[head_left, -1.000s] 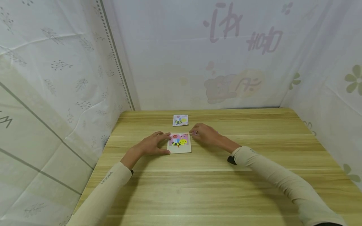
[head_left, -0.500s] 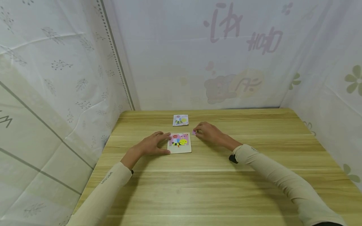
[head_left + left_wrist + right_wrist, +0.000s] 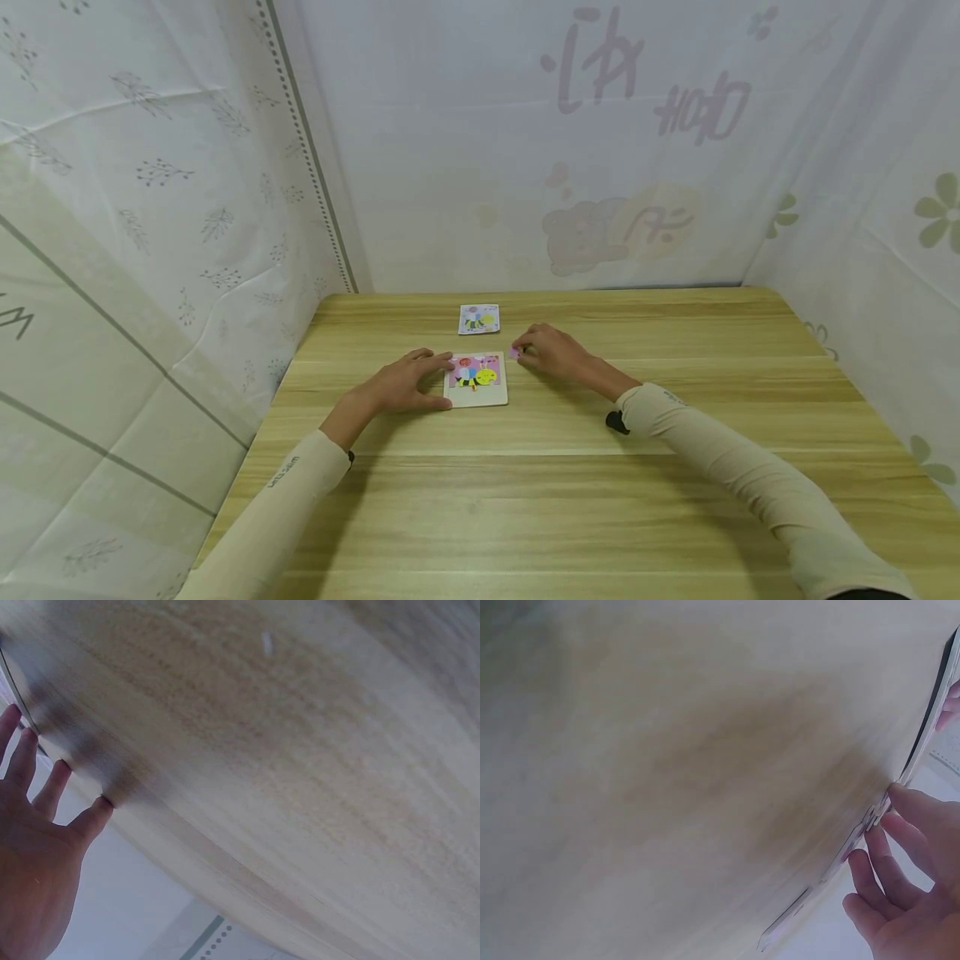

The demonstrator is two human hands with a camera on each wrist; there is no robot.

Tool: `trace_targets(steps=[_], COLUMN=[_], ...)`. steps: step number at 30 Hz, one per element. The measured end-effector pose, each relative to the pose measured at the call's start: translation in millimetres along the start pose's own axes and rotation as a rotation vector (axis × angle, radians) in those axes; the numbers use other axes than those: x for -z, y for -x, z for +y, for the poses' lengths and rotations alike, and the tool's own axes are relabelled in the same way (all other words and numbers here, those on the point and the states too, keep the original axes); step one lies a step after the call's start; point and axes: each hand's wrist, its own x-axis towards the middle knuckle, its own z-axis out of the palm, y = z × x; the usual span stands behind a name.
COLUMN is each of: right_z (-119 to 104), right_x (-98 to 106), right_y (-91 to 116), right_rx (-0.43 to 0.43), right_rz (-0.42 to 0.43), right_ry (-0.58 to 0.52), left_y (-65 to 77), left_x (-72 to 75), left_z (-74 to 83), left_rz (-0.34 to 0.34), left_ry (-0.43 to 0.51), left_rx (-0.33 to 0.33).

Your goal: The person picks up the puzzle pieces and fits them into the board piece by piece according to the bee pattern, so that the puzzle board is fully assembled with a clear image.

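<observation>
Head view from above, forward-down — wrist views close, tilted; all share tabletop (image 3: 480, 508).

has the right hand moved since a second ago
Yes, the right hand has shifted slightly rightward, away from the puzzle board, which stayed put.

So the sleeves are a pale beige on both arms, thin and snug. Left sleeve (image 3: 258, 510) is pretty smooth, with dark lettering (image 3: 283, 472) near the cuff, looks like "Let's slim" to me. Right sleeve (image 3: 738, 462) is wrinklier toward the elbow and has its own small print (image 3: 674, 398), too tiny to read. There's a chunky black bit (image 3: 617, 422) poking out under the right cuff, plus a smaller dark one (image 3: 351, 458) at the left. Left grip (image 3: 405, 384) and right grip (image 3: 552, 353) are both bare.
</observation>
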Motion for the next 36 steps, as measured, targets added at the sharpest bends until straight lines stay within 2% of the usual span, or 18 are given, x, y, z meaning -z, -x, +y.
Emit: trace_targets(steps=[8, 18, 32, 36], right_z=[-4.8, -21.0, -48.9, -54.3], right_x=[1.8, 2.8, -4.0, -10.1], right_y=[-0.2, -1.9, -9.7, -11.2], right_rx=[0.028, 0.076, 0.142, 0.191], right_rz=[0.007, 0.01, -0.042, -0.059], right_ry=[-0.025, -0.057, -0.082, -0.098], left_y=[1.2, 0.2, -1.1, -1.0], left_x=[1.3, 0.7, -1.5, -1.9], left_z=[0.7, -1.5, -4.4, -5.4], left_rz=[0.001, -0.012, -0.007, -0.008], left_ry=[0.001, 0.0, 0.002, 0.005], left_rx=[0.0, 0.012, 0.0, -0.003])
